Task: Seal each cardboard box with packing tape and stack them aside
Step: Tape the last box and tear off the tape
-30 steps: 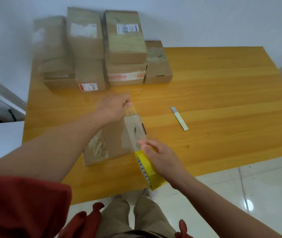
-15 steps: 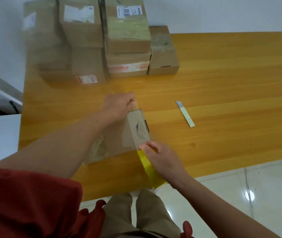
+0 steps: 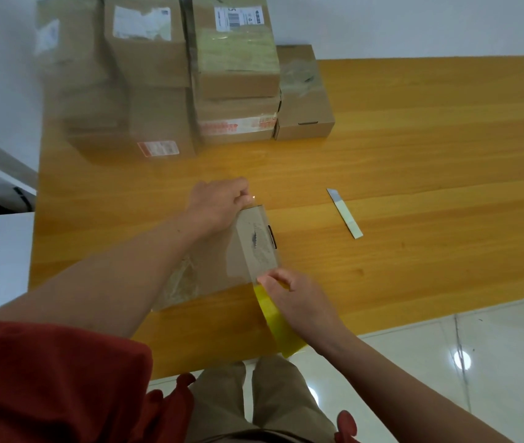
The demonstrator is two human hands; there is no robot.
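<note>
A flat brown cardboard box (image 3: pixel 248 247) lies near the front of the orange wooden table (image 3: pixel 414 161). Clear tape runs over the box's right end. My left hand (image 3: pixel 219 203) presses the far end of that tape onto the box's far corner with curled fingers. My right hand (image 3: pixel 296 298) grips the yellow roll of packing tape (image 3: pixel 273 314) at the box's near right corner, over the table's front edge. My left forearm covers much of the box's top.
Several cardboard boxes (image 3: pixel 235 78) are stacked at the table's far left, against the white wall. A small utility knife (image 3: pixel 345 214) lies on the table right of the box. The tiled floor (image 3: pixel 446 362) shows past the front edge.
My right hand has drawn the yellow roll a little nearer to the box's near corner. The view has shifted closer and lower. My left hand stays on the far corner.
</note>
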